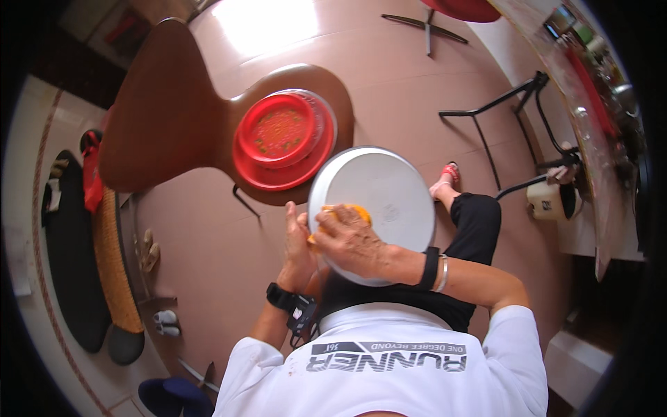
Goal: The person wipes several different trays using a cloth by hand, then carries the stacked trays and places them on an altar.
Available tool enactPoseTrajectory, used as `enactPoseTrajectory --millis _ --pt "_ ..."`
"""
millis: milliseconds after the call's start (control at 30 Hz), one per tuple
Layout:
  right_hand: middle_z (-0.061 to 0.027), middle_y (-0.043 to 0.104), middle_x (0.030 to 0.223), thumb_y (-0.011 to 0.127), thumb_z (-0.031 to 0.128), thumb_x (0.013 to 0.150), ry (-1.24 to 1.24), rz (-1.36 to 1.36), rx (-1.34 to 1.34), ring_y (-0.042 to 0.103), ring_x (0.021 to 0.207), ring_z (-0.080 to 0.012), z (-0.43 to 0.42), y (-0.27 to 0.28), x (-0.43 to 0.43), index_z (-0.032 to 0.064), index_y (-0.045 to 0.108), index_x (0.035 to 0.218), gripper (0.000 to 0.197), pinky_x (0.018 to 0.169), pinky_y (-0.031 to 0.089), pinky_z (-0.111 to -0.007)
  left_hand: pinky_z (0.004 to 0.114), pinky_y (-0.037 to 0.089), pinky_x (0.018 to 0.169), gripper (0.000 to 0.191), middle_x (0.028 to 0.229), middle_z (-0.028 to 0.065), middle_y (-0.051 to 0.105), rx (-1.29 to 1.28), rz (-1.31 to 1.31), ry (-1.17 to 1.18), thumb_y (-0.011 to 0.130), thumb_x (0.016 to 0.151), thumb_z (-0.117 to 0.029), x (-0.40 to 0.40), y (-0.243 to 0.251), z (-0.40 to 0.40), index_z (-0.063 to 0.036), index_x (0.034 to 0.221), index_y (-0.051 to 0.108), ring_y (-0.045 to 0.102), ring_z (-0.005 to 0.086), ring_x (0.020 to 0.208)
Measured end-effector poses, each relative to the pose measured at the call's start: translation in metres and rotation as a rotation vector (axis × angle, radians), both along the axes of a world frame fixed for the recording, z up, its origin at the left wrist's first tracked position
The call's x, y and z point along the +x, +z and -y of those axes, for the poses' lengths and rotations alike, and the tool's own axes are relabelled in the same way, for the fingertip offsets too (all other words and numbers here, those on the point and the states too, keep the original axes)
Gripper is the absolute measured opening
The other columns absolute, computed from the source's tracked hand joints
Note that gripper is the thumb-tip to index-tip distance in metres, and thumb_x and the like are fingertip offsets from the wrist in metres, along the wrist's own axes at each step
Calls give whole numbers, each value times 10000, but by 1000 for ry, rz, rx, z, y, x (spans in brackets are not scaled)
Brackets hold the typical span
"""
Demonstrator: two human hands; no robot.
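Observation:
A round, pale grey metal pan or basin (pixel 404 208), its flat bottom facing up, lies over my lap, tilted against my hands. My right hand (pixel 351 240) presses an orange-yellow cloth (pixel 359 211) onto the left part of that bottom, with fingers curled over it. At the left rim, my left hand (pixel 297 245) steadies the vessel, thumb or finger pointing up; part of its grip is hidden. Just beyond the vessel, a red patterned round dish (pixel 279 130) rests on a larger red plate or lid (pixel 292 177), both stacked on the brown chair seat (pixel 333 94).
The brown chair's backrest (pixel 161 109) extends to the left. A black metal stool frame (pixel 484 140) and a cream plastic container (pixel 547 200) stand to the right, beside a cluttered table (pixel 578 104). Shoes (pixel 167 320) lie on the tiled floor at the left.

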State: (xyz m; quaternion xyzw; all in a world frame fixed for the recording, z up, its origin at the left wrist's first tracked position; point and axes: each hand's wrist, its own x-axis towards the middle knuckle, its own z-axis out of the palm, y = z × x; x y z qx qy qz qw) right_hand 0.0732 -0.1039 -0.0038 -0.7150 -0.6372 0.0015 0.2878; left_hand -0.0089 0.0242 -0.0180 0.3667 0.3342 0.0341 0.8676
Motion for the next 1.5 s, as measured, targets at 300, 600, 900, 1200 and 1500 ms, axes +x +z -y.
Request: enactPoseTrajectory --millis 300,600,900,1200,1500 --pt "-117 569 1034 701 193 769 -262 -34 2 511 1005 -311 -19 1 29 57 667 914 201 835 429 -429 296 525 872 531 1083 46 659 -62 -107 179 345 1001 -564 -26 -15 30 -98 1128 565 649 162 983" --pt "-114 581 1083 673 116 745 -72 23 -7 530 1018 -307 -2 -11 8 78 657 916 176 852 448 -441 291 501 813 575 958 67 658 -130 -19 -4 288 1024 -546 -6 -44 -7 -53 1078 579 635 159 887" --pt "-139 576 1041 683 197 794 -321 -67 13 519 994 -319 -13 -7 58 47 651 885 179 832 413 -455 249 519 695 432 828 12 625 -427 164 -160 372 1019 -508 -33 -42 3 -142 974 597 617 134 736" --pt "-164 561 1089 654 86 783 -65 -23 -5 524 998 -348 14 -6 10 25 653 971 198 907 443 -476 271 531 784 515 913 58 680 -159 -54 -59 321 1036 -478 1 -23 12 -61 976 617 661 158 874" --pt "-151 581 1027 647 89 796 -279 -27 30 531 973 -341 -3 -14 66 41 640 959 171 860 457 -450 287 544 683 400 805 75 681 -109 -67 -21 374 1034 -436 -2 -20 16 -98 996 585 654 159 708"
